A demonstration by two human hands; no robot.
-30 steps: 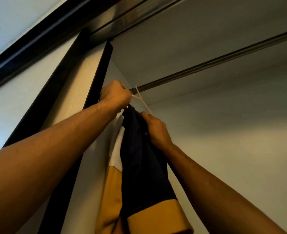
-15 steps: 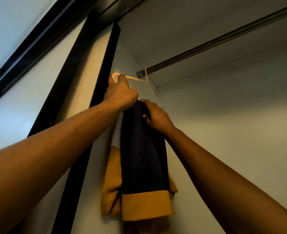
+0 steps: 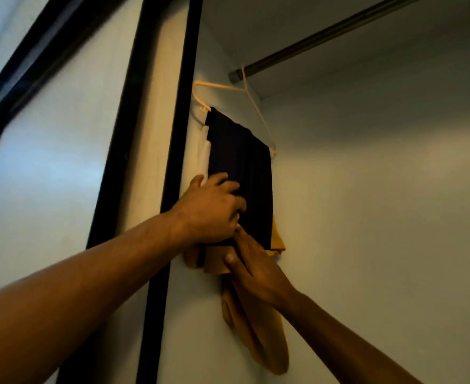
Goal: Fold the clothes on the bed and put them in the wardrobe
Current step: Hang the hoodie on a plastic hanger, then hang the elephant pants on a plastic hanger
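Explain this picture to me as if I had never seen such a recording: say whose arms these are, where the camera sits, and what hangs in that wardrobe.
There is no machine here. A person wears a wide-angle camera on the head, so you look up along their own two bare arms into an open wardrobe. There is only this one view.

Near the top runs a metal rail. A pale hanger hooks over its end, close to the corner. Over the hanger's bar hangs a folded garment, dark navy with mustard yellow parts below and a white strip along its left edge.

The left hand lies on the navy cloth with its fingers curled over it. The right hand rests lower down, fingers fairly straight against the yellow part. Both seem to be smoothing or settling the garment, though the blur hides the exact grip. The black upright on the left is the wardrobe's frame.
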